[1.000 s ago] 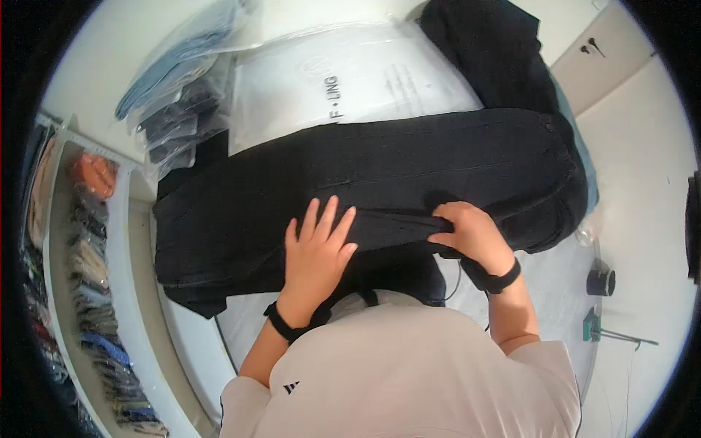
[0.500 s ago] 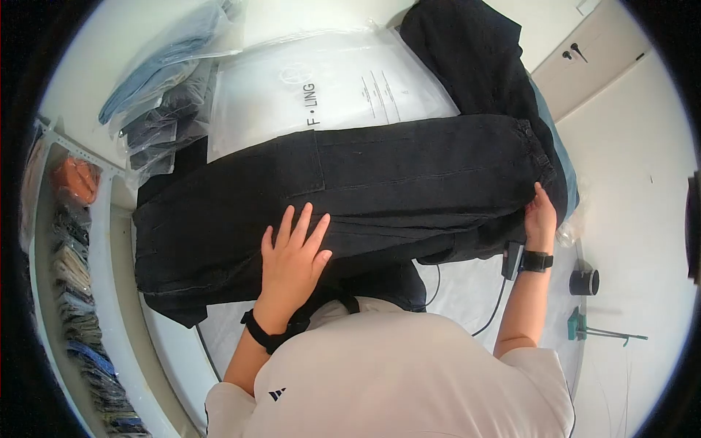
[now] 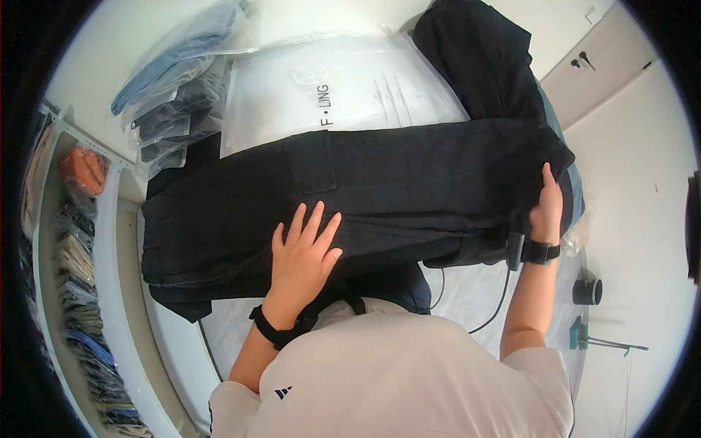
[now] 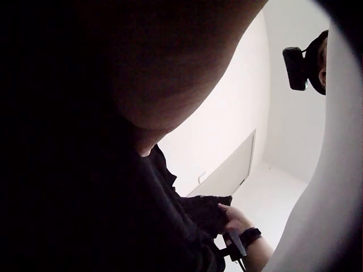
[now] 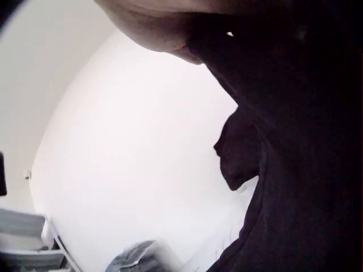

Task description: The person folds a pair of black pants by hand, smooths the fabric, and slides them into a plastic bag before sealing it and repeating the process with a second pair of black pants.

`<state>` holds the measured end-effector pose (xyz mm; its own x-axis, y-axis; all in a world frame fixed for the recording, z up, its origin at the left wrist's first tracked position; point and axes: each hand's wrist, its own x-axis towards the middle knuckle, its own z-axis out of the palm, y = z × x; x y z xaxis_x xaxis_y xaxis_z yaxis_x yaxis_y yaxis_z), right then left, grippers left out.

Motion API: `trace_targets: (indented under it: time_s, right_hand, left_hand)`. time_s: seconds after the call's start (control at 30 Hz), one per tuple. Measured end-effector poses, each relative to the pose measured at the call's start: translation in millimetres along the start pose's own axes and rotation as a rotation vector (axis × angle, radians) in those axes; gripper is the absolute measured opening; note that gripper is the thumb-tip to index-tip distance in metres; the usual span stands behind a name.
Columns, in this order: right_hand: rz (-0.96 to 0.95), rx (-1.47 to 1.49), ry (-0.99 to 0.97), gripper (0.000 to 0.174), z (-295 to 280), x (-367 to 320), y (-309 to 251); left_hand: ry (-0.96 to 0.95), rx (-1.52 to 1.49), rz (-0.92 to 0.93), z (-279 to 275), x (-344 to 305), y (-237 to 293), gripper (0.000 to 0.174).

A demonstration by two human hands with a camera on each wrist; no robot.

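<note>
Black trousers [image 3: 409, 164] lie sideways across the middle of the head view, a patch pocket [image 3: 314, 164] on the upper leg. My left hand [image 3: 301, 255] rests flat on them, fingers spread, left of centre. At the hem on the far right, my right hand [image 3: 546, 208] grips the cloth; the left wrist view also shows that hand [image 4: 233, 218] with the raised edge. Part of its fingers is hidden by the fabric. In the right wrist view, dark cloth [image 5: 306, 147] hangs from the shadowed hand [image 5: 164, 28].
Behind the trousers lies a printed clear bag [image 3: 350, 87], with bagged garments [image 3: 175, 95] at its left. More black cloth [image 3: 482, 58] is piled back right. A shelf of packed clothes [image 3: 91, 292] stands left. A black cable [image 3: 496, 314] runs near my right wrist.
My right hand has gone from the middle of the near edge to the right-hand hem, which is now lifted and folded over somewhat. My left hand has stayed on the cloth.
</note>
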<state>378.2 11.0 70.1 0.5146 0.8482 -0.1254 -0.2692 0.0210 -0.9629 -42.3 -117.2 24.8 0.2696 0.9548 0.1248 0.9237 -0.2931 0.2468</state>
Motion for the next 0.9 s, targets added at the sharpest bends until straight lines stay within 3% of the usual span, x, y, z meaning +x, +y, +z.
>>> trace_targets:
  time_s: [0.03, 0.1, 0.17, 0.23, 0.3, 0.33, 0.43, 0.73, 0.9]
  right_hand:
    - [0.001, 0.000, -0.004, 0.043, 8.6, -8.9, -1.4]
    - [-0.315, -0.254, -0.024, 0.045, 31.2, -37.4, -3.4]
    - [-0.411, -0.663, -0.096, 0.049, 55.2, -72.3, -12.0]
    - [-0.481, -0.815, -0.285, 0.053, 72.7, -95.1, -0.5]
    - [-0.856, -0.983, -0.459, 0.065, 94.4, -117.4, 19.5]
    - [-0.886, -1.088, -0.570, 0.070, 104.8, -127.8, 28.3]
    - [-0.888, -1.387, -0.918, 0.076, 118.0, -151.6, 69.2]
    - [-0.736, -1.260, -0.842, 0.070, 118.5, -155.6, 88.0]
    - [-0.805, -1.320, -0.839, 0.069, 119.8, -158.7, 91.6]
  left_hand:
    - [0.002, -0.003, -0.004, -0.1, 0.1, 0.6, 0.050]
    - [0.004, -0.007, -0.008, -0.1, -0.1, 0.4, 0.050]
    - [0.023, -0.014, 0.002, 0.7, -1.0, 0.2, 0.050]
    - [0.024, -0.011, 0.008, 1.3, -1.8, -0.5, 0.050]
    - [0.030, -0.009, 0.010, 1.5, -1.3, -0.4, 0.050]
    - [0.023, -0.019, 0.005, 1.4, -0.6, -0.4, 0.050]
    - [0.025, -0.033, 0.002, 0.1, -1.1, -0.5, 0.050]
    - [0.059, -0.042, 0.019, 4.0, -2.2, -3.3, 0.050]
    - [0.062, -0.043, 0.017, 2.8, -2.2, -2.3, 0.050]
